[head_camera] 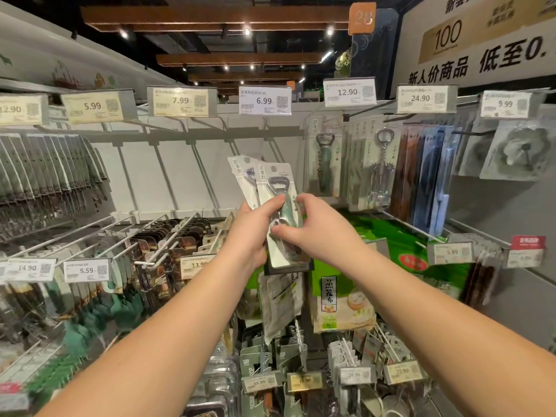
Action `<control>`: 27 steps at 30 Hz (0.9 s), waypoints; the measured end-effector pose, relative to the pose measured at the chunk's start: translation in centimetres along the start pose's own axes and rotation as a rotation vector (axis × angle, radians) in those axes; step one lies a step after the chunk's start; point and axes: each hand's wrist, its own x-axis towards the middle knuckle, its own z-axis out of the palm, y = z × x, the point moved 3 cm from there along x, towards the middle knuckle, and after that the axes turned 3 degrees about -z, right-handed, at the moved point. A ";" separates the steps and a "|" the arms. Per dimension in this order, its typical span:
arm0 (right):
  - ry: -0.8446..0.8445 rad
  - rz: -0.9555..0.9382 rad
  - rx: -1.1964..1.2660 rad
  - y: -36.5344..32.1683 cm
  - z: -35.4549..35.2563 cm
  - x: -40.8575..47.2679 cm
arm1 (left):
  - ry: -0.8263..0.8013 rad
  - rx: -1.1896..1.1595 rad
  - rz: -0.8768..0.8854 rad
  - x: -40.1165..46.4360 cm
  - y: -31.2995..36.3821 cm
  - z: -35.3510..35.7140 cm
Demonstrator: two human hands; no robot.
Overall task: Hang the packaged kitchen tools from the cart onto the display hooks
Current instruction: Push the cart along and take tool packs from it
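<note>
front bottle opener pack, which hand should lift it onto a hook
Right. The right hand pinches the front bottle opener pack with its fingers, while the left hand grips the whole stack from behind and steadies it.

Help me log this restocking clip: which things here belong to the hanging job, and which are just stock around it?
In the job:
- left hand and right hand, both gripping the packaged bottle openers
- bare hooks under the 6.99 tag

Just around:
- hung corkscrews
- green steamer-cloth packs
- dark packs at left
</note>
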 end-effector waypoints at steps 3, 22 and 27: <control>0.005 0.021 0.011 0.3 -0.1 -0.3 | -0.007 0.012 0.002 -0.4 -0.6 0.6; 0.279 0.137 0.120 5.7 -5.5 0.5 | -0.065 0.058 0.018 -0.9 -0.6 1.2; 0.331 0.128 0.081 5.6 -6.8 2.2 | -0.077 0.058 0.019 -0.7 -0.3 1.2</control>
